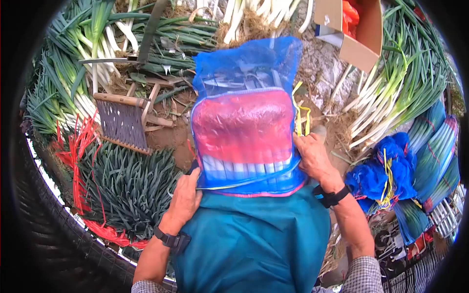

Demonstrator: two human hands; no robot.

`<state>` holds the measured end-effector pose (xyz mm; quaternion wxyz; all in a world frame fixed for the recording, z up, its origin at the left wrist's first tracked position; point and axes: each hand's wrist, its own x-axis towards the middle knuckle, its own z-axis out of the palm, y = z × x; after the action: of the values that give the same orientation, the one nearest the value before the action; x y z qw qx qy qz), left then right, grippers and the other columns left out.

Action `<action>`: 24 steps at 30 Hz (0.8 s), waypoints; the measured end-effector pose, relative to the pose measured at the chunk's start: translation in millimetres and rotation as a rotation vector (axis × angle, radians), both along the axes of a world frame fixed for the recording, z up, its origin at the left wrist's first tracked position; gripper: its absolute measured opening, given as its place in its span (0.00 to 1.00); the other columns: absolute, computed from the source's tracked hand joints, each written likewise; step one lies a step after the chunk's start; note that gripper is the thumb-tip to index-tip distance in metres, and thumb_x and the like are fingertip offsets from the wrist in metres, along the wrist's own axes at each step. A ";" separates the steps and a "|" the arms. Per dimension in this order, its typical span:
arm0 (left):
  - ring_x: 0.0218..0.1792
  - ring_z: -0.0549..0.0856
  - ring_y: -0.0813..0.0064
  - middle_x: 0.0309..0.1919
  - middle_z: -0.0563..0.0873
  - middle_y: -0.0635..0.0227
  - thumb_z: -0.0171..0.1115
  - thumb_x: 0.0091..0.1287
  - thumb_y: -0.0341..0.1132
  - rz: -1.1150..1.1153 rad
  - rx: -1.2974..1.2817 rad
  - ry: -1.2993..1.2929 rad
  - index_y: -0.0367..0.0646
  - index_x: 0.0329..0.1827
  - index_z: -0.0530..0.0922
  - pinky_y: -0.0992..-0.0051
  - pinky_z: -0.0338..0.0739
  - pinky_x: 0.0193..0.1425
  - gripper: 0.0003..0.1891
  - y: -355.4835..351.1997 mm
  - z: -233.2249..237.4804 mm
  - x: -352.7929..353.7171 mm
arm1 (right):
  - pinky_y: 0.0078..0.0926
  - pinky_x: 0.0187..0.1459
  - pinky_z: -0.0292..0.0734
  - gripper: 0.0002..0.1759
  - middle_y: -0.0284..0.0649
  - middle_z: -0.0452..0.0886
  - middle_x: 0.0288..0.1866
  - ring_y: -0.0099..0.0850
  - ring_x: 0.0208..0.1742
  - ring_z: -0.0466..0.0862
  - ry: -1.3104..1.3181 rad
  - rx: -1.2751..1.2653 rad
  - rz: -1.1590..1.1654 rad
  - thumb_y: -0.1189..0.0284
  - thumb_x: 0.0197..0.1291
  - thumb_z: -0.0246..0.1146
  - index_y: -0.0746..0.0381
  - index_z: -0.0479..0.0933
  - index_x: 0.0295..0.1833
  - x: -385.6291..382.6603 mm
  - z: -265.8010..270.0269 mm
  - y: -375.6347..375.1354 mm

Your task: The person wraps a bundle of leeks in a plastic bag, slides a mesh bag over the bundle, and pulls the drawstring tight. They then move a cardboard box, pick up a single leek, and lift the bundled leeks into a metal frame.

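Note:
A blue mesh bag (254,61) lies against the teal apron (254,229) over my lap, its loose upper end reaching away from me. Through the mesh shows a bundle of white stalks (234,167), partly covered by red plastic (244,127). My left hand (184,198) grips the bag's lower left edge, fingers partly hidden. On the right side, my right hand (316,156) is closed on the bag's edge, close to a yellow drawstring (304,117). Another yellow cord (244,184) crosses the bag's near part.
A small folding stool (122,119) stands left of the bag. Leeks lie in piles at left (73,73) and right (395,93). Red twine (78,156) surrounds dark green leaves (132,185). A cardboard box (361,53) and filled blue mesh bags (435,151) are at right.

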<state>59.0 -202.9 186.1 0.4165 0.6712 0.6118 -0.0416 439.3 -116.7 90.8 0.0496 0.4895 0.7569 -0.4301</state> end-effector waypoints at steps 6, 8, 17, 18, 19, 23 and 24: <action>0.46 0.79 0.46 0.38 0.80 0.51 0.54 0.53 0.19 0.240 0.110 -0.229 0.37 0.38 0.80 0.52 0.73 0.51 0.12 34.9 -79.0 -16.2 | 0.39 0.42 0.77 0.07 0.45 0.83 0.35 0.46 0.37 0.82 0.393 -0.137 -0.588 0.82 0.49 0.63 0.63 0.80 0.36 -1.9 -25.1 -9.2; 0.48 0.80 0.45 0.39 0.81 0.49 0.52 0.54 0.20 0.422 -0.371 -0.263 0.37 0.35 0.79 0.52 0.73 0.53 0.09 18.2 -69.7 -21.1 | 0.41 0.42 0.77 0.08 0.48 0.82 0.33 0.49 0.37 0.82 0.197 -0.393 -0.368 0.82 0.50 0.61 0.64 0.80 0.37 27.2 -14.1 -43.2; 0.51 0.78 0.47 0.46 0.81 0.49 0.60 0.52 0.21 0.000 -0.072 -0.037 0.35 0.55 0.78 0.55 0.72 0.57 0.23 7.9 -51.4 -30.3 | 0.47 0.50 0.78 0.27 0.53 0.84 0.46 0.54 0.50 0.83 0.004 -0.259 0.042 0.80 0.47 0.62 0.62 0.77 0.58 14.4 27.6 0.7; 0.48 0.79 0.47 0.43 0.81 0.50 0.58 0.54 0.20 0.033 0.093 -0.064 0.35 0.51 0.79 0.56 0.73 0.55 0.19 18.8 -55.0 -23.1 | 0.45 0.51 0.78 0.26 0.51 0.85 0.47 0.53 0.50 0.83 -0.042 -0.174 0.040 0.81 0.47 0.63 0.61 0.78 0.57 14.6 15.3 -0.3; 0.45 0.80 0.47 0.40 0.81 0.51 0.55 0.55 0.18 0.066 0.254 -0.092 0.35 0.47 0.81 0.57 0.74 0.53 0.17 29.0 -58.9 -15.7 | 0.44 0.51 0.78 0.25 0.50 0.85 0.47 0.51 0.51 0.82 -0.088 -0.093 0.037 0.81 0.47 0.63 0.61 0.79 0.56 14.7 6.2 -0.4; 0.37 0.83 0.44 0.31 0.82 0.47 0.49 0.56 0.18 0.446 -0.042 -0.273 0.33 0.40 0.81 0.56 0.77 0.45 0.13 21.9 -93.8 -15.5 | 0.37 0.51 0.79 0.15 0.46 0.87 0.45 0.43 0.48 0.85 0.386 0.156 -0.333 0.79 0.54 0.63 0.64 0.84 0.48 8.0 -31.0 10.6; 0.36 0.83 0.43 0.30 0.82 0.45 0.48 0.56 0.19 0.444 -0.094 -0.305 0.33 0.39 0.81 0.55 0.78 0.43 0.13 16.9 -95.9 -13.5 | 0.35 0.48 0.80 0.13 0.46 0.87 0.42 0.40 0.45 0.86 0.390 -0.075 -0.471 0.82 0.53 0.64 0.65 0.84 0.46 6.9 -28.6 15.6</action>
<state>45.5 -186.0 90.2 0.5335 0.4989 0.6716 0.1240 446.1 -101.1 62.2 -0.1795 0.5576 0.6014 -0.5433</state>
